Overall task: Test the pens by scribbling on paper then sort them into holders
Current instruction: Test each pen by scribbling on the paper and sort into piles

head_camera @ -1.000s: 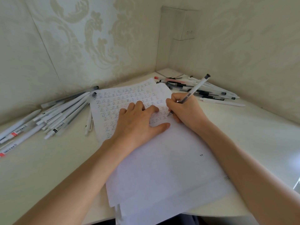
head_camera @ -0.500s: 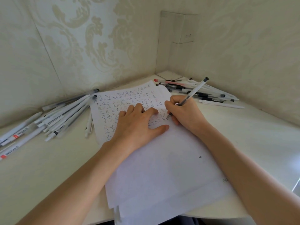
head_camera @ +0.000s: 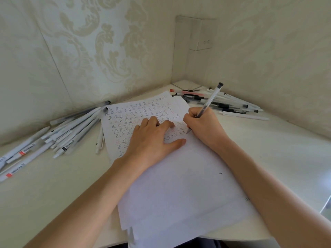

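Note:
A stack of white paper (head_camera: 179, 179) lies on the desk, its top sheet filled at the far end with rows of small written marks in black and red. My left hand (head_camera: 152, 140) rests flat on the sheet, fingers spread. My right hand (head_camera: 202, 126) grips a clear pen with a black end (head_camera: 210, 100), its tip down on the paper at the sheet's right edge. A pile of white pens (head_camera: 59, 133) lies left of the paper. Another pile of pens (head_camera: 220, 102), black, white and one red, lies at the back right.
The cream desk (head_camera: 53, 194) sits in a corner between two patterned walls. A clear plastic box (head_camera: 193, 51) stands in the corner behind the right pile. One white pen (head_camera: 99, 140) lies alone beside the paper's left edge. The desk's front edge runs under the paper stack.
The right hand and pen have shifted slightly on the paper while writing. The left hand has stayed flat on the sheet. The view has drifted a little.

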The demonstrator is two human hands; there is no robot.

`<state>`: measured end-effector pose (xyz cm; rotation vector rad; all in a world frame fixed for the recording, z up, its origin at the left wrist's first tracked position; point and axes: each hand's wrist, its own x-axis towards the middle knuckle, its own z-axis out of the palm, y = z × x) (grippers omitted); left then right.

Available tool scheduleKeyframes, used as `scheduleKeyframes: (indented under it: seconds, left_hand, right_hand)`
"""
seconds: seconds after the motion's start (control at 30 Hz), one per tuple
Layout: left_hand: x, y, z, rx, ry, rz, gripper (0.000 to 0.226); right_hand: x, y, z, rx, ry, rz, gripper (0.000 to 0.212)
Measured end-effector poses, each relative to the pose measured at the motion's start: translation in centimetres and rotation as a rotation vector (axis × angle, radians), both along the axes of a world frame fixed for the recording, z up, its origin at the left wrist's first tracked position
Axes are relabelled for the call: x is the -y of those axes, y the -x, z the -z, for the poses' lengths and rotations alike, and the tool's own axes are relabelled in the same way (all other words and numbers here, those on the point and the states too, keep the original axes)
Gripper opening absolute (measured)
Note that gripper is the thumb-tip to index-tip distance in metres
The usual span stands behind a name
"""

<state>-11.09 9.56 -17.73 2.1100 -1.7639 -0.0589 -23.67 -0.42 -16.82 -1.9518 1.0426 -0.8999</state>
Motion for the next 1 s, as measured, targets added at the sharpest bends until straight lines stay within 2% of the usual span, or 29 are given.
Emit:
scheduleKeyframes:
  seconds: [0.1, 0.2, 0.33, 0.4, 0.5, 0.6, 0.83, 1.0]
  left_hand:
    - [-0.1, 0.1, -0.1, -0.122, 0.044, 0.03, 0.057]
    - [-0.3, -0.2, -0.4, -0.317, 0.106, 0.039, 0.04]
    - [-0.5, -0.7, -0.5, -0.454, 0.189, 0.036, 0.023]
    - [-0.5, -0.7, -0.5, -0.544, 0.238, 0.024, 0.016]
    - [-0.6, -0.5, -0.6, -0.607, 0.272, 0.028, 0.018]
    - [-0.7, -0.4, -0.6, -0.591, 0.286, 0.041, 0.021]
    - [-0.8, 0.0, -0.8, -0.555, 0.346, 0.15, 0.015]
    - [-1.3, 0.4, -1.1, -0.573, 0.36, 0.267, 0.014]
  right_hand:
    - [-0.1, 0.1, -0.3, 0.108, 0.001, 0.012, 0.037]
    - [-0.2, 0.4, -1.1, 0.364, -0.18, -0.003, 0.053]
    - [-0.4, 0.4, -1.3, 0.53, -0.359, -0.127, 0.03]
    - [-0.7, 0.1, -1.1, 0.52, -0.357, -0.203, 0.029]
    - [-1.1, -0.1, -1.2, 0.498, -0.322, -0.205, 0.039]
    - [-1.1, -0.1, -1.3, 0.51, -0.302, -0.201, 0.042]
    - [-1.7, -0.4, -1.1, 0.383, -0.265, -0.231, 0.038]
    - [-1.8, -0.5, -1.5, 0.416, -0.275, -0.218, 0.045]
